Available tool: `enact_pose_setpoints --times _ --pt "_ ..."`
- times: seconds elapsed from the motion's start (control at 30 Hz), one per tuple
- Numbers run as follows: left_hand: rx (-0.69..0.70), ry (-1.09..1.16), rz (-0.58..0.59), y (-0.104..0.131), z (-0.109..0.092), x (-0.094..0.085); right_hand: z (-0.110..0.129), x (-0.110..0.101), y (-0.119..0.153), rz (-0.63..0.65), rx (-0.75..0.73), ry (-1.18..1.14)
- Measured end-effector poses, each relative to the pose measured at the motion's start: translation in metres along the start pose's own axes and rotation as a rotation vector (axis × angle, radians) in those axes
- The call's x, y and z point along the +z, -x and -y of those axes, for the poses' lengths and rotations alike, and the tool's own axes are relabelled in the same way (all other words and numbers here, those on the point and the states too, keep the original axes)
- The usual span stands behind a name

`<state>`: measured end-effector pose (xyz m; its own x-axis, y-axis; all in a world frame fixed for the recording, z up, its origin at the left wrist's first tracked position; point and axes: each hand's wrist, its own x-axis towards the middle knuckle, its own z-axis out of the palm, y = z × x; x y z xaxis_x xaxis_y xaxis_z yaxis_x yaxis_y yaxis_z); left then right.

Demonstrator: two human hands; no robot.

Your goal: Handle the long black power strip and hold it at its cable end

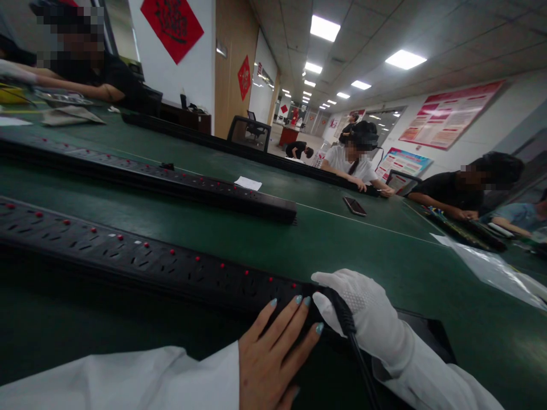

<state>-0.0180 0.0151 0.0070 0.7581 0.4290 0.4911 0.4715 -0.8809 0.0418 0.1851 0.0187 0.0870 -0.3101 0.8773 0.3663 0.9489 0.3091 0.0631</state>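
A long black power strip (171, 267) with a row of red buttons lies on the green table. My left hand (282, 347), bare and with pale blue nails, rests spread on the strip near its right end. My right hand (359, 307), in a white dotted glove, is closed round the strip's end, where a thick black cable (359, 356) comes out and runs down toward me. The thumb and index finger of the glove lie on either side of the cable's root.
Behind lies a second black strip (192, 185). A white paper (248, 183), a phone (355, 206) and a plastic bag (491, 265) are on the table (384, 245). People sit along its far side and at both ends.
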Motion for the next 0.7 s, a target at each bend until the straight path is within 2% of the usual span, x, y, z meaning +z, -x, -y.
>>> enact_pose_setpoints --times 0.17,0.4,0.6,0.7 --pt "0.004 0.001 -0.047 0.001 0.001 0.008 -0.001 0.002 -0.001 -0.039 0.005 0.070" --pt "0.007 -0.035 -0.131 0.002 0.001 0.016 0.010 0.007 0.006 -0.190 -0.041 0.208" --pt "-0.018 0.047 -0.245 0.000 0.000 0.021 0.008 0.009 0.007 -0.187 -0.060 0.108" --pt "-0.011 0.052 -0.261 0.000 0.001 0.023 0.007 0.008 0.006 -0.188 -0.063 0.081"
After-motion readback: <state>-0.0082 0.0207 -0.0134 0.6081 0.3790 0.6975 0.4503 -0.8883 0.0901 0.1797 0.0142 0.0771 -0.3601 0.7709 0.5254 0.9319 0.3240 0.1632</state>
